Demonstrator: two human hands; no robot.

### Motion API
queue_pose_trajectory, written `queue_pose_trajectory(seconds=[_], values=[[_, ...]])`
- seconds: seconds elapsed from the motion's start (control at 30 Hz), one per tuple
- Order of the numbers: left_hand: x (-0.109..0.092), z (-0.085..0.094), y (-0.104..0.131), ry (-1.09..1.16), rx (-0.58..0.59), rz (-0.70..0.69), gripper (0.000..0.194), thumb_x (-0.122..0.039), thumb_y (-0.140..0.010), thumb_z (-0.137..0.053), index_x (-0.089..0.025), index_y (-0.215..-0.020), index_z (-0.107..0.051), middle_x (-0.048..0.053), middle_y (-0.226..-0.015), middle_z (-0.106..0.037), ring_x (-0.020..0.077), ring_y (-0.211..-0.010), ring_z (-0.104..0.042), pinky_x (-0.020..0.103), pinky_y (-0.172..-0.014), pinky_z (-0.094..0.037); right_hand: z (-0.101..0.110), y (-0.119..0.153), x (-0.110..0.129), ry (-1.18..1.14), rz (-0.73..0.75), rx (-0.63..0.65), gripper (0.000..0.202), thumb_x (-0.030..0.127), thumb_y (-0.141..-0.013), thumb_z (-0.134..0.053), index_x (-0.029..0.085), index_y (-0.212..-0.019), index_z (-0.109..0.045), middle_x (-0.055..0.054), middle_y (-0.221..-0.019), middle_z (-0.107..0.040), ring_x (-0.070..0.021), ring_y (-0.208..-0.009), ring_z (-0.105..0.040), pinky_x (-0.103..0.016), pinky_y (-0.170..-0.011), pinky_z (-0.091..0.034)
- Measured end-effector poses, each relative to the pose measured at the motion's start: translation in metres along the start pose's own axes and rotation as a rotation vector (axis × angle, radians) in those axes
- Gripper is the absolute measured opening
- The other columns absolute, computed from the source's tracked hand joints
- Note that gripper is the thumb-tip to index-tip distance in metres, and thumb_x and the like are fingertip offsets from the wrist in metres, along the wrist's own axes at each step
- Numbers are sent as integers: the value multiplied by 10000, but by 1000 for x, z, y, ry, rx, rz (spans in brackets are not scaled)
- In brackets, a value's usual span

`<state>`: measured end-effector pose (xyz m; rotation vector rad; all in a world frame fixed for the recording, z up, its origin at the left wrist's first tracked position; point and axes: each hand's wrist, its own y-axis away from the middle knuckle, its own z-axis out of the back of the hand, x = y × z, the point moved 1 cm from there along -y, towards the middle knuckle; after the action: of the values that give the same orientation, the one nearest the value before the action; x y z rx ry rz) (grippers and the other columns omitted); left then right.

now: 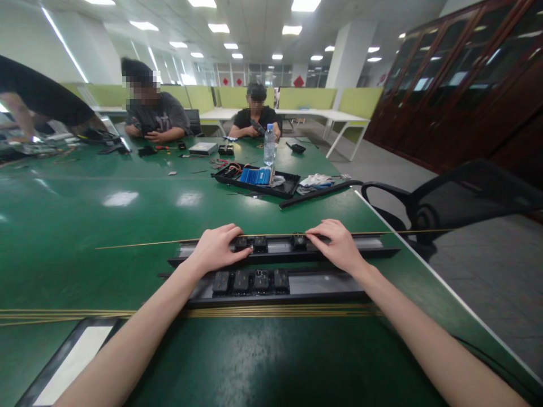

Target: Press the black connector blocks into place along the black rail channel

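A long thin brass rod (271,234) runs from left to right along the far black metal channel (369,243). My left hand (216,247) is closed at the channel's left part, its fingertips on the rod and its thumb by two black square socket-like blocks (259,244). My right hand (337,244) pinches the rod beside a single black block (299,242). Nearer to me lies a second channel (326,284), parallel to the first, with a row of several black blocks (241,281) in its left half.
More brass rods (271,311) lie along the near side. A black tray with a white surface (74,362) sits at lower left. Beyond are a black parts tray (286,186), a water bottle (269,146) and gloves (316,182). Several people work around the green table (127,220); a chair (424,198) stands right.
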<state>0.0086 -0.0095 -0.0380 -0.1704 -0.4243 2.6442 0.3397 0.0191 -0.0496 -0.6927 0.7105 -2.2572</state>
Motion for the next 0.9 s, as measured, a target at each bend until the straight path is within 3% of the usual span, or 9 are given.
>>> queue_pose_trajectory(seconds=[0.63, 0.9], values=[[0, 0, 0, 23, -14, 3, 425, -627, -862, -519, -231, -947, -649, 31, -946, -699, 217, -831, -676, 293, -630, -432, 2, 0, 2, 11, -14, -2, 124, 306, -918, -620, 246, -928, -728, -20, -899, -765, -220, -859, -659, -431, -928, -456], [2, -1, 1, 80, -20, 5, 453, -646, -857, -522, -232, -996, -639, 37, -975, -707, 226, -874, -683, 306, -727, -472, 2, 0, 1, 34, -57, -49, 145, 331, -921, -615, 240, -952, -724, -24, -876, -754, -211, -818, -646, -414, -898, -459]])
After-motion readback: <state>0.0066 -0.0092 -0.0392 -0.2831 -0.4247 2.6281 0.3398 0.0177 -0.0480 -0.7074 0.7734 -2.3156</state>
